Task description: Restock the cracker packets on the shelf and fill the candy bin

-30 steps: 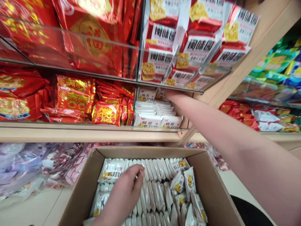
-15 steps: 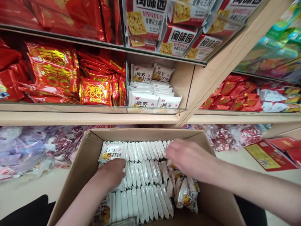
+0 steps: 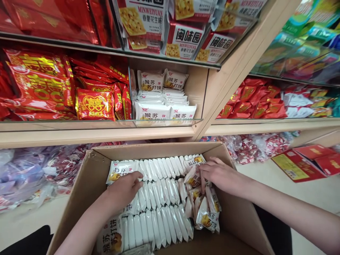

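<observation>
Down inside a deep, open-topped brown cardboard box (image 3: 85, 184), slim white plastic-wrapped biscuit packets (image 3: 156, 193) stand on edge in close rows, pressed face to face, probably because each one props up the next. At the right end that order gives way: loose white packets with yellow biscuit pictures (image 3: 208, 214) lean and overlap at odd angles, seemingly for want of a firm neighbour. The person's left hand (image 3: 126, 191) lies low over the left end of the rows, partly in front of a flat white packet with black lettering (image 3: 119, 169); its fingers curl in a fairly narrow grip, yet I cannot tell whether they pinch anything. Perhaps it steadies the rows. Opposite, the right hand (image 3: 217, 175) reaches in over the right wall, fingers bent onto the loose packets; whether that grip holds one I can't say either.

Beyond the box's far edge, matching white packets (image 3: 156, 113) sit on a pale wooden shelf (image 3: 92, 136), the front ones upright behind a low clear lip (image 3: 164, 121) that likely stops them sliding off. To their left, shiny red-and-gold packets (image 3: 94, 104) share the shelf past a thin clear divider.
</observation>
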The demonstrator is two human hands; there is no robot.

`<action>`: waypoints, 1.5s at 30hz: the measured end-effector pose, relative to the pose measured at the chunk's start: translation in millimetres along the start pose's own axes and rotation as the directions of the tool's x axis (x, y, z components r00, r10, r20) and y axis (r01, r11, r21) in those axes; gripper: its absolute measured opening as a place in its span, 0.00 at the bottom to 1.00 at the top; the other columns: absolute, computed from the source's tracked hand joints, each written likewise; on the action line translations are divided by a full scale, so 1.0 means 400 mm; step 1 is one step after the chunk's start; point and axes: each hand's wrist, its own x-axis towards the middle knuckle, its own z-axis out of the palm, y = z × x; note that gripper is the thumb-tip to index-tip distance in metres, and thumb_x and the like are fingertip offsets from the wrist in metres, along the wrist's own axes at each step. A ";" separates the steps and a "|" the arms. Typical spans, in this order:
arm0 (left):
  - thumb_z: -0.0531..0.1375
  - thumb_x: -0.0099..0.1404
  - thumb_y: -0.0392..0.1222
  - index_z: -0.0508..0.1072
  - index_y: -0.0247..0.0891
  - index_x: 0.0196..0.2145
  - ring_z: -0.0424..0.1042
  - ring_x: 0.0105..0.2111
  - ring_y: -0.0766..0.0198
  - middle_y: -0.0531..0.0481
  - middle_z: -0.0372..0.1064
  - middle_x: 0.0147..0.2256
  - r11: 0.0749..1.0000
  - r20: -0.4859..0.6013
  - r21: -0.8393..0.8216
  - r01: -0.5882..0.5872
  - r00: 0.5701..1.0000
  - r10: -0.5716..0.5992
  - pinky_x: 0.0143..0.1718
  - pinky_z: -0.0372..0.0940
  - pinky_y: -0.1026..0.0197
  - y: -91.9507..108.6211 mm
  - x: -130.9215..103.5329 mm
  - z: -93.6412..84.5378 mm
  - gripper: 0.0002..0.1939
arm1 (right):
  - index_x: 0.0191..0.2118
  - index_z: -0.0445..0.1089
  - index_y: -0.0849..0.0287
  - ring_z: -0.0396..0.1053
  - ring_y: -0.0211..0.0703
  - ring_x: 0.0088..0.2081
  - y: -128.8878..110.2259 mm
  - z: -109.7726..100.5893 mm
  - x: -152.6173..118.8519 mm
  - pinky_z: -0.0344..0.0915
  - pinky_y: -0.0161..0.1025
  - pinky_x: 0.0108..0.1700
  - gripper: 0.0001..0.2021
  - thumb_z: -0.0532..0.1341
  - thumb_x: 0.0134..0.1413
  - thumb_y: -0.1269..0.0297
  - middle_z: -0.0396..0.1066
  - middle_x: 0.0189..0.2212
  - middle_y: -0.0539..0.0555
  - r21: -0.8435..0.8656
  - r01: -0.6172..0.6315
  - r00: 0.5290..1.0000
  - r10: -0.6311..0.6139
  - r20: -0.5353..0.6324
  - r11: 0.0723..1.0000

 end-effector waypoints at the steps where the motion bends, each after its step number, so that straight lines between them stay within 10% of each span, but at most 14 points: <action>1: 0.47 0.60 0.46 0.67 0.41 0.43 0.69 0.38 0.53 0.43 0.70 0.39 1.000 0.009 -0.023 -0.006 1.000 0.007 0.37 0.60 0.57 0.004 -0.003 0.001 0.17 | 0.36 0.70 0.57 0.64 0.46 0.44 0.000 0.001 0.004 0.58 0.46 0.45 0.16 0.49 0.51 0.80 0.68 0.42 0.54 -0.002 -0.016 1.000 0.016 0.023 1.000; 8: 0.52 0.58 0.49 0.68 0.39 0.46 0.66 0.44 0.49 0.40 0.68 0.44 0.989 0.049 -0.139 -0.049 0.997 0.056 0.43 0.59 0.52 0.001 -0.018 0.005 0.20 | 0.29 0.70 0.61 0.63 0.44 0.34 0.011 0.014 0.016 0.59 0.39 0.34 0.11 0.52 0.52 0.76 0.65 0.34 0.56 -0.167 -0.064 0.985 0.090 0.150 0.984; 14: 0.48 0.61 0.54 0.62 0.43 0.50 0.65 0.46 0.56 0.45 0.65 0.49 0.937 0.024 -0.316 -0.147 0.986 0.163 0.46 0.59 0.57 0.050 -0.028 0.024 0.22 | 0.32 0.68 0.58 0.62 0.42 0.38 0.030 -0.114 0.041 0.59 0.38 0.39 0.05 0.55 0.51 0.72 0.67 0.32 0.53 0.293 -0.113 0.993 0.103 0.049 0.949; 19: 0.51 0.61 0.55 0.65 0.43 0.46 0.66 0.40 0.60 0.50 0.68 0.41 0.677 -0.220 -0.658 -0.328 0.945 0.244 0.39 0.62 0.63 0.123 -0.049 0.058 0.20 | 0.38 0.63 0.57 0.64 0.36 0.31 -0.070 -0.104 0.113 0.60 0.34 0.33 0.09 0.58 0.49 0.63 0.67 0.32 0.49 0.904 -0.129 0.969 0.247 0.027 0.407; 24: 0.50 0.60 0.56 0.68 0.42 0.29 0.63 0.24 0.65 0.55 0.67 0.26 0.557 -0.459 -0.774 -0.301 0.873 -0.167 0.25 0.59 0.67 0.163 -0.062 0.069 0.17 | 0.30 0.59 0.58 0.59 0.35 0.26 -0.193 -0.027 0.199 0.57 0.33 0.29 0.15 0.56 0.49 0.50 0.59 0.23 0.46 0.990 0.025 0.800 0.596 0.065 -0.142; 31: 0.51 0.58 0.57 0.69 0.42 0.35 0.67 0.33 0.58 0.52 0.70 0.31 0.526 -0.412 -0.833 -0.170 0.825 -0.386 0.22 0.58 0.65 0.146 -0.054 0.069 0.17 | 0.22 0.50 0.57 0.51 0.34 0.23 -0.255 0.000 0.258 0.50 0.33 0.25 0.19 0.47 0.55 0.48 0.50 0.19 0.45 0.996 0.060 0.593 0.800 -0.093 0.071; 35: 0.53 0.56 0.57 0.70 0.42 0.33 0.68 0.30 0.58 0.51 0.70 0.30 0.465 -0.410 -0.867 -0.181 0.790 -0.456 0.22 0.60 0.64 0.152 -0.053 0.062 0.17 | 0.21 0.48 0.57 0.50 0.33 0.22 -0.246 -0.031 0.253 0.50 0.33 0.24 0.20 0.46 0.55 0.47 0.49 0.18 0.45 0.995 0.092 0.620 0.779 -0.095 0.048; 39: 0.58 0.50 0.60 0.70 0.43 0.38 0.66 0.24 0.63 0.54 0.70 0.26 0.429 -0.440 -0.854 -0.295 0.850 -0.290 0.21 0.60 0.67 0.163 -0.065 0.048 0.23 | 0.20 0.48 0.58 0.49 0.32 0.21 -0.218 -0.064 0.238 0.48 0.32 0.23 0.21 0.50 0.53 0.48 0.48 0.17 0.44 0.990 0.093 0.686 0.714 -0.139 0.104; 45: 0.64 0.44 0.58 0.66 0.41 0.33 0.62 0.17 0.67 0.57 0.66 0.18 0.311 -0.464 -0.877 -0.367 0.815 -0.347 0.18 0.59 0.69 0.158 -0.070 0.035 0.23 | 0.35 0.60 0.58 0.62 0.34 0.24 -0.245 -0.086 0.217 0.60 0.33 0.27 0.22 0.60 0.42 0.44 0.65 0.25 0.47 0.852 0.260 0.891 0.454 -0.030 -0.455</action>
